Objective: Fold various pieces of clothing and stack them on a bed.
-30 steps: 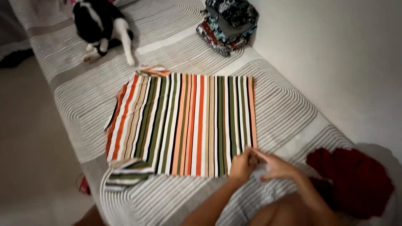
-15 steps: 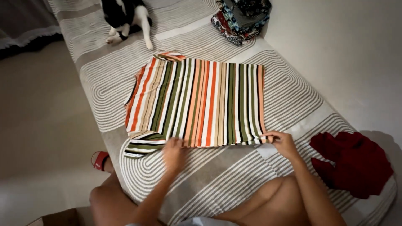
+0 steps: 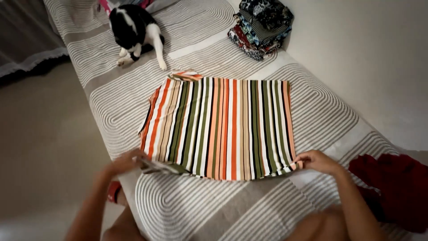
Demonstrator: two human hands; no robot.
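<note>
Multicoloured striped cotton shirt point(image 3: 220, 127) laid flat mid-bed, hem at near edge. Left hand point(image 3: 127, 161) shifted outward since earlier; sleeve pinched in fingers. Right hand point(image 3: 317, 161) kept pinched on hem corner; garment stretched smoother.

Bare bedspread point(image 3: 307, 107) lay open around the striped shirt point(image 3: 223, 127) — a cat point(image 3: 133, 29) and folded stack point(image 3: 261, 27) blocked the far end, red cloth point(image 3: 397, 187) the right.
</note>
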